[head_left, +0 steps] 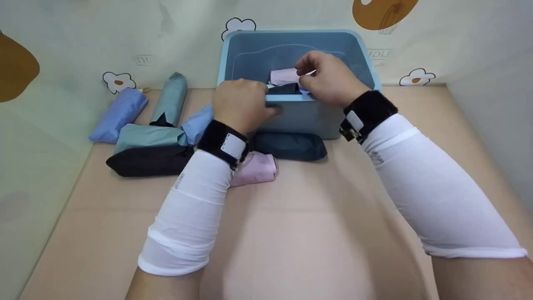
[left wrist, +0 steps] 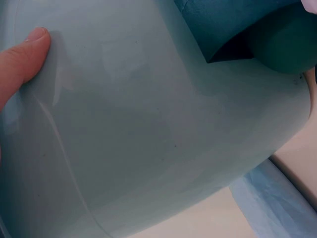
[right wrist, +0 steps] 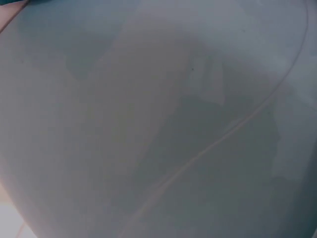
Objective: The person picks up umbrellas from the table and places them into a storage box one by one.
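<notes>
A blue-grey plastic bin (head_left: pixel 306 114) stands against the back wall. My left hand (head_left: pixel 241 104) grips its front rim near the left corner, with the thumb (left wrist: pixel 34 52) on the outer wall in the left wrist view. Over the front right rim reaches my right hand (head_left: pixel 329 77), its fingers loosely bent above the contents, and I see nothing held in it. Inside the bin are a pink rolled bundle (head_left: pixel 284 76), a black bundle (head_left: pixel 285 89) and a bit of lavender fabric, partly hidden by the hands. The right wrist view shows only the bin's outer wall (right wrist: pixel 129 114) filling most of it.
A dark teal bundle (head_left: pixel 291 146) lies against the bin's front, with a pink one (head_left: pixel 256 168) nearer me. Left of the bin are a black bundle (head_left: pixel 148 160), two grey-green ones (head_left: pixel 150 137) and blue ones (head_left: pixel 118 114). Patterned walls (head_left: pixel 62 137) border the table.
</notes>
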A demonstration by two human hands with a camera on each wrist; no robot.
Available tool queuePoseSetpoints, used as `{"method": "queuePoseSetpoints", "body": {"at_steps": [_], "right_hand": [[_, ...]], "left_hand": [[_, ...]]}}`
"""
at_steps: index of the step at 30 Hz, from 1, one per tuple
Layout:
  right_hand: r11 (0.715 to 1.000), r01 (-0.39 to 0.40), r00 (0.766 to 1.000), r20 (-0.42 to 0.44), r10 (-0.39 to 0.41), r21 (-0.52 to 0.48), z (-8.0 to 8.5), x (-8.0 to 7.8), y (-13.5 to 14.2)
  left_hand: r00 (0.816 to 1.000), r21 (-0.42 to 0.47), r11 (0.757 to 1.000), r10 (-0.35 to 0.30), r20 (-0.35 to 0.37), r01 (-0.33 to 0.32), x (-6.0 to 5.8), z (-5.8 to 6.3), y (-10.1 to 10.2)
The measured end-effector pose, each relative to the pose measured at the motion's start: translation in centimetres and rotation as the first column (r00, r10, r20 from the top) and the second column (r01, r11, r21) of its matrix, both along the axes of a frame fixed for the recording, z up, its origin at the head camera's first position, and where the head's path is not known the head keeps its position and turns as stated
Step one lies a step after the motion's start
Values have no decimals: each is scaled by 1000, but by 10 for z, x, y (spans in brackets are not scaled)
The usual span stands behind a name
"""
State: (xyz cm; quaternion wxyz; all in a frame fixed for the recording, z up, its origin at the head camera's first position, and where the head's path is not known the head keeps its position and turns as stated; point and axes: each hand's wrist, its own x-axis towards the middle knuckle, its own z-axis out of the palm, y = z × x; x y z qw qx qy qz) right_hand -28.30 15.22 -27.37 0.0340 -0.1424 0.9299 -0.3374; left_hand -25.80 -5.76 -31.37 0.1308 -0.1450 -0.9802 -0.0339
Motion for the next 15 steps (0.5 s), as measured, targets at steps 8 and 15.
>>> {"method": "queuePoseSetpoints", "body": {"at_steps": [8, 15], "right_hand": [[998, 6, 1000, -22, -7, -57, 2, 2, 2], [991, 2, 1000, -31, -6, -136, 0, 6, 6]], "left_hand": [[1000, 17, 1000, 8, 12, -8, 0, 4, -1], [1000, 11, 1000, 4, 22, -4, 2, 5, 0]]}}
